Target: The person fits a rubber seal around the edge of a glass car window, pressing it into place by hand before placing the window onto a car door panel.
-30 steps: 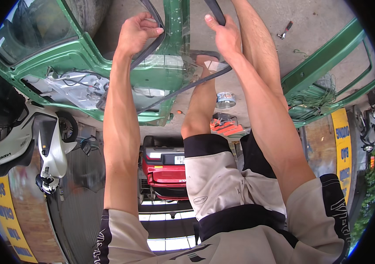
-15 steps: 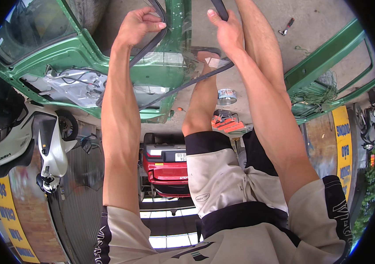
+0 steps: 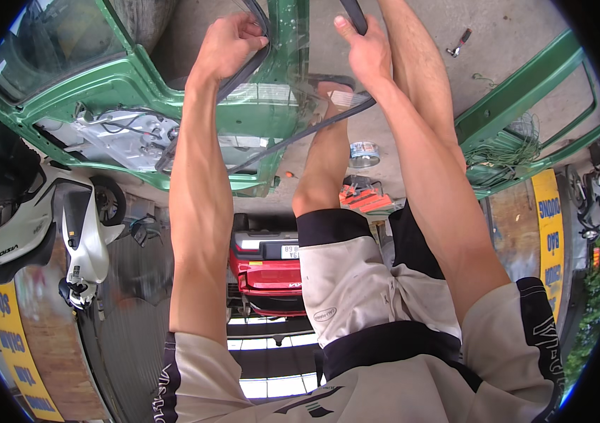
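Note:
A clear glass pane (image 3: 300, 81) edged with a black rubber seal (image 3: 314, 127) is in front of me, and green metal shows through it. My left hand (image 3: 229, 46) is closed, fingers pinching the seal along the pane's left edge. On the right, my right hand (image 3: 368, 56) wraps round the upright stretch of the same seal, its thumb lying up along it. The lower run of the seal slants between my forearms, partly behind the left one. The upper end of the pane is cut off by the picture's top edge.
A green vehicle door (image 3: 152, 81) with a bare metal inner panel lies to the left. At right is another green frame (image 3: 518, 88) with tangled green cord (image 3: 500, 151). A ratchet-like tool (image 3: 459, 42) and a round tin (image 3: 363, 154) are on the floor. A white scooter (image 3: 67, 211) stands left.
My left hand and forearm have shifted slightly to the right, with the fingers still at the seal. My right hand has barely moved and keeps its grip.

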